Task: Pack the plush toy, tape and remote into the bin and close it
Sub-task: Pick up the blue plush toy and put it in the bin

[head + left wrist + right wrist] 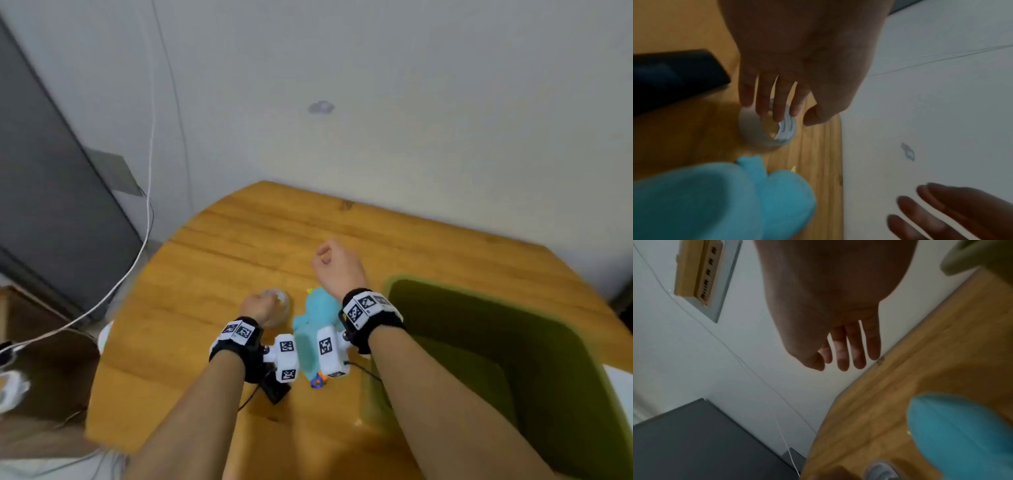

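Note:
A clear tape roll [279, 303] [756, 134] lies on the wooden table [222, 260]. My left hand [261, 305] [795, 116] is down on it, fingertips dipping into its core, thumb just outside the wall with a small gap. The blue plush toy [308, 332] [715, 203] [962, 434] lies between my wrists. A black remote [275, 390] [670, 78] sits under my left wrist. My right hand [330, 262] [840, 363] hovers empty above the table beyond the plush, fingers relaxed. The green bin [388, 286] stands open at the right.
A wall runs close behind the table's far edge. A white cable [147, 222] hangs at the left beside a grey cabinet [51, 205]. A power strip [702, 272] is mounted on the wall. Something white [621, 380] shows at the bin's right.

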